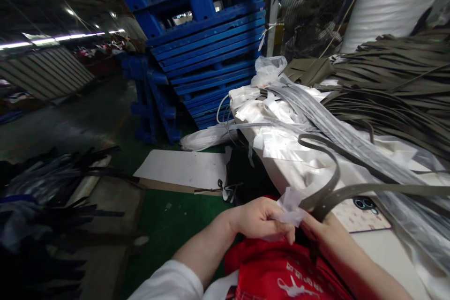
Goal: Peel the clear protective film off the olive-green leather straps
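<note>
My left hand [263, 218] is closed, its fingers curled around a piece of thin translucent plastic film [291, 206]. Close against it, my right hand [325, 232] grips the end of a dark olive strap [355, 193], which loops up and runs off to the right. The film lies between the two hands, at the strap's end; whether it is wrapped round the strap I cannot tell. Some of my right fingers are hidden. Both hands are in front of a red apron [277, 267] with white print.
On the table to the right lie a phone [363, 215], grey plastic-wrapped strips [316, 112], crumpled white film [281, 145] and piled olive straps [397, 70]. Blue pallets [218, 65] are stacked ahead. A white board [183, 166] lies low; dark bundles [45, 183] are at left.
</note>
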Tool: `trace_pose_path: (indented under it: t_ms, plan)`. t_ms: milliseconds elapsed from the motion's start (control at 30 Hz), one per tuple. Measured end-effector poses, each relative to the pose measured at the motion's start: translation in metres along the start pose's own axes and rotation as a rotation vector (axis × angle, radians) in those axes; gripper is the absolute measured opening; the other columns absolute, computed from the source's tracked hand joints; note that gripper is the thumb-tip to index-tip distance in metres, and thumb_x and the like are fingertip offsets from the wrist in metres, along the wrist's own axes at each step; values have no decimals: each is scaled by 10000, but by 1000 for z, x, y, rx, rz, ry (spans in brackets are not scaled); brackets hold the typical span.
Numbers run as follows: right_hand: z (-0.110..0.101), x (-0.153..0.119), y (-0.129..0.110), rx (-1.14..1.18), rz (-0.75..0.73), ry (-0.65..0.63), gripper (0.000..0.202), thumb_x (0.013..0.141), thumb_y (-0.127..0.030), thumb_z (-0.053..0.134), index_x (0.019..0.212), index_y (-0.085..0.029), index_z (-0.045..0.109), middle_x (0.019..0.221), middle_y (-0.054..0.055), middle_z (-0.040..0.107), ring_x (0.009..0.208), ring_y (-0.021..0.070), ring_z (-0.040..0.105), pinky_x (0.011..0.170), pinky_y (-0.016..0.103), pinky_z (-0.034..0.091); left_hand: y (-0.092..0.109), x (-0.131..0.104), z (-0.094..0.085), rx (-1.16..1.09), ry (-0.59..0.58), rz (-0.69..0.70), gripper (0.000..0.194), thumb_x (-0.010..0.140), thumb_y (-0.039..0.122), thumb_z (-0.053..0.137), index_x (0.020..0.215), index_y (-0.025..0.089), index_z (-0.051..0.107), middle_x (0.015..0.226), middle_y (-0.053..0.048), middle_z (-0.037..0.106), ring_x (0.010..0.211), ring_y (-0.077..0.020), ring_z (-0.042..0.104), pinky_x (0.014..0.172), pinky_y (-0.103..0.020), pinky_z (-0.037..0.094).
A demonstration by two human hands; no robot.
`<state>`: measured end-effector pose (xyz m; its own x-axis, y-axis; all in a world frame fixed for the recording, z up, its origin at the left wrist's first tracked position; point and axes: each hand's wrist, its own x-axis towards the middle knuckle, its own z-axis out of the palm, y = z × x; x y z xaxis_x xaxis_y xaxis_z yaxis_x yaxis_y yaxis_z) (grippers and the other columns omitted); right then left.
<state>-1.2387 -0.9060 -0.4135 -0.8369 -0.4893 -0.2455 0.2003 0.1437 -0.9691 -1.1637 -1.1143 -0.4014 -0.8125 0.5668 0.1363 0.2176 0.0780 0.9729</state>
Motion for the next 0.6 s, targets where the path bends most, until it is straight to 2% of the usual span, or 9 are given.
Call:
trace_pose_path:
  t_ms: [67,133,167,200,267,333,467,600]
  plan:
    - [3,-4,3,-33,18,-47,416,689,-566,792,752,-157,755,626,46,603,567,162,487,479,270,413,8,-3,-3,182,53,25,497,998,479,403,785,148,707,913,-105,740,975,-199,665,1071,-348,406]
    - [-9,-5,-2,15,30,44,431,701,-566,787,889,-178,779,663,46,611,570,163,490,448,260,396,16,-10,-9,367,166,-11,346,965,330,466,782,168,710,919,-62,744,1049,-207,643,1169,-417,279]
    - [-20,-5,-8,51,21,123,444,702,-565,791,944,-193,780,661,40,598,559,156,480,427,251,376,20,-14,-13,414,207,-52,299,944,277,482,785,167,709,910,-53,741,1030,-202,647,1157,-420,297]
    - [-31,-4,-14,98,-2,195,441,706,-561,793,972,-209,778,656,33,582,553,149,471,416,243,363,22,-18,-16,414,222,-100,277,932,240,482,795,158,708,897,-53,736,973,-189,660,1102,-392,372]
    - [-50,-3,-27,214,-72,278,392,716,-553,798,953,-241,778,631,27,549,542,138,456,412,239,352,24,-25,-19,319,178,-185,270,923,192,461,829,129,706,860,-61,723,798,-146,670,860,-274,511]
    - [-60,-3,-36,302,-117,287,336,711,-531,815,900,-255,780,605,30,531,528,136,453,412,247,351,22,-27,-18,212,105,-227,256,900,141,453,873,110,705,856,-67,717,712,-123,664,681,-201,509]
    - [-54,-7,-40,331,-96,236,385,662,-529,853,907,-241,780,607,30,561,517,111,464,420,212,370,18,-19,-9,133,16,-153,275,823,46,453,909,106,708,909,-74,729,759,-127,670,693,-184,510]
    - [-45,-8,-32,315,-36,243,433,625,-531,873,916,-223,784,660,32,602,608,113,539,487,166,445,18,-9,-2,95,-81,-126,279,805,35,451,906,116,699,849,-43,714,705,-106,647,675,-166,498]
